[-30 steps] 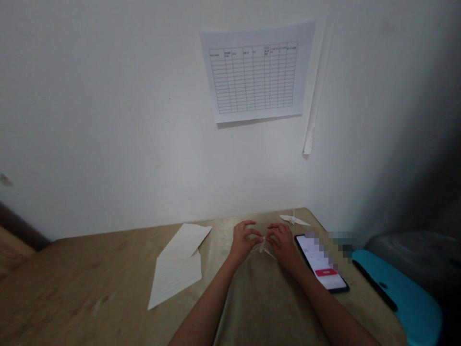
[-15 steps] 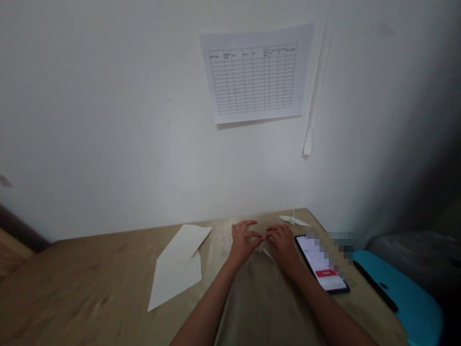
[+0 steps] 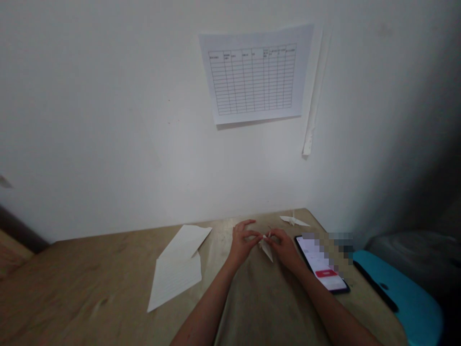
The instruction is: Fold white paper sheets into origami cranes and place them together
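Tan wooden table [image 3: 90, 288] against a white wall [image 3: 108, 120].
Left hand [image 3: 242, 242] and right hand [image 3: 286, 246] pinch a small folded white paper [image 3: 267, 250] together.

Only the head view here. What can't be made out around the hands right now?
All in the head view:
1. The small folded paper: its upper end is hidden under the fingertips of the left hand and right hand; its folds are too small to read.
2. The phone: its far end is covered by a pixelated patch; the screen text is too small.
3. The wall chart: its entries are too small.
4. The blue object: darkness at the right hides what it is.
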A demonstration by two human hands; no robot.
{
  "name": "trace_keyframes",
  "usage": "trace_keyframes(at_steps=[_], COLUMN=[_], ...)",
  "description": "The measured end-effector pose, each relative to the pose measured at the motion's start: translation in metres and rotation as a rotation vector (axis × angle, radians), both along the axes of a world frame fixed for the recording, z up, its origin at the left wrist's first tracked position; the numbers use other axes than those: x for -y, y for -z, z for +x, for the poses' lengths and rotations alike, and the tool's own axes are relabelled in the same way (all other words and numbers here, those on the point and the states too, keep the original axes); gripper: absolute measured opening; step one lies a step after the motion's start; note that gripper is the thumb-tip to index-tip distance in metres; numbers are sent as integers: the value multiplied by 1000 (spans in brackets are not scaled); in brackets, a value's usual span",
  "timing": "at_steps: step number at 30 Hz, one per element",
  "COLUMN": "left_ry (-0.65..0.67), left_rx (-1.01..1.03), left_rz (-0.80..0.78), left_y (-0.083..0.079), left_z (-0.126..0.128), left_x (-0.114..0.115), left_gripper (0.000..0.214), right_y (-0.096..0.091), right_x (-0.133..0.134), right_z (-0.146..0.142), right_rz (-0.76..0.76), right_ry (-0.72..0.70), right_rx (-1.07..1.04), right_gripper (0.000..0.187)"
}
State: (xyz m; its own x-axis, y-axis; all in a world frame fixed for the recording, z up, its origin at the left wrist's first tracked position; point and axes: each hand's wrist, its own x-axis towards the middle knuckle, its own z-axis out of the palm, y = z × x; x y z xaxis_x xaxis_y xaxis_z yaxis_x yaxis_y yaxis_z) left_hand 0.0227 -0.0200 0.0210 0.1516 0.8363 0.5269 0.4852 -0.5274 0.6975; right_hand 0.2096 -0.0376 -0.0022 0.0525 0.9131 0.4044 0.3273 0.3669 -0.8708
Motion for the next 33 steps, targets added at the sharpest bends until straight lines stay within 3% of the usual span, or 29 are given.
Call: trace_keyframes(at_steps=[7,23,33], left_ry=[-14,-40,-35], left_rx=[-35,-84,-125], left_rz=[-15,-6,11], left_y=[-2,-8,-11], left_z=[2,6,6], left_x=[2,8,8], left_gripper=[4,6,10], right_y=[-1,-10,-3], right_x=[1,6,4], right_z=[-1,-1,-3], right_rz=[4,-1,-17], right_ry=[60,39,73], right_rx=[-56,-49,-14], right_gripper=[36,33,26])
